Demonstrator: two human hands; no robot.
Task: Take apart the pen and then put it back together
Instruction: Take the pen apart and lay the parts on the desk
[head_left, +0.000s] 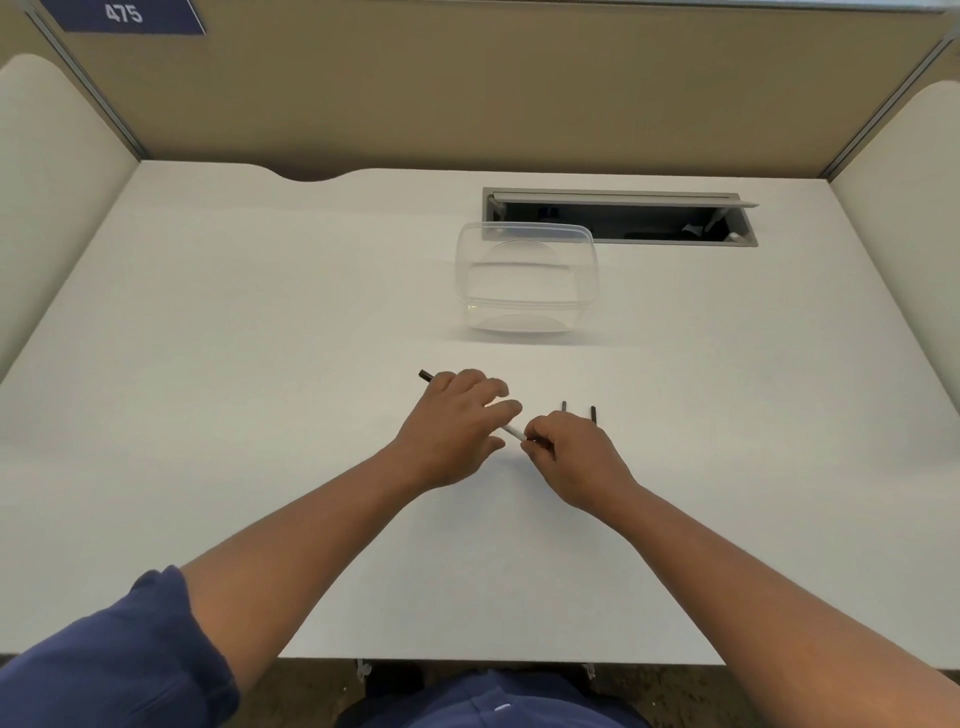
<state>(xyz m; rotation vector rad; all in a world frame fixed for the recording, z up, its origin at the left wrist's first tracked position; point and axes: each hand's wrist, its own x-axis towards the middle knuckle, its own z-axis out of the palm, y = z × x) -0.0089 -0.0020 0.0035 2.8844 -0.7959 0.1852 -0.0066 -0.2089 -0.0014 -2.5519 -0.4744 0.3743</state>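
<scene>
Blue sleeves and two bare arms reach out from the near edge over the white counter. Both hands meet in the middle. The left hand lies curled over the pen, and its grip is pressed around the long body. A dark tip of the pen pokes out past the far left side of that hand. The right hand has its grip pinched on the near right end of the pen, where a short white part shows in the gap between the two hands. So the pen lies slanted, from far left down to near right, and each hand has one end. My guess is that the hands will pull or twist apart along that slant, so the right hand would go toward the near right. Just past the right hand, two small dark pieces stick out side by side on the counter; they may be pen parts, but they are too small to tell. They sit close, so a quick pull could knock them. Farther off stands a clear plastic box, and behind it an open slot in the counter. Nothing else is in the way.
</scene>
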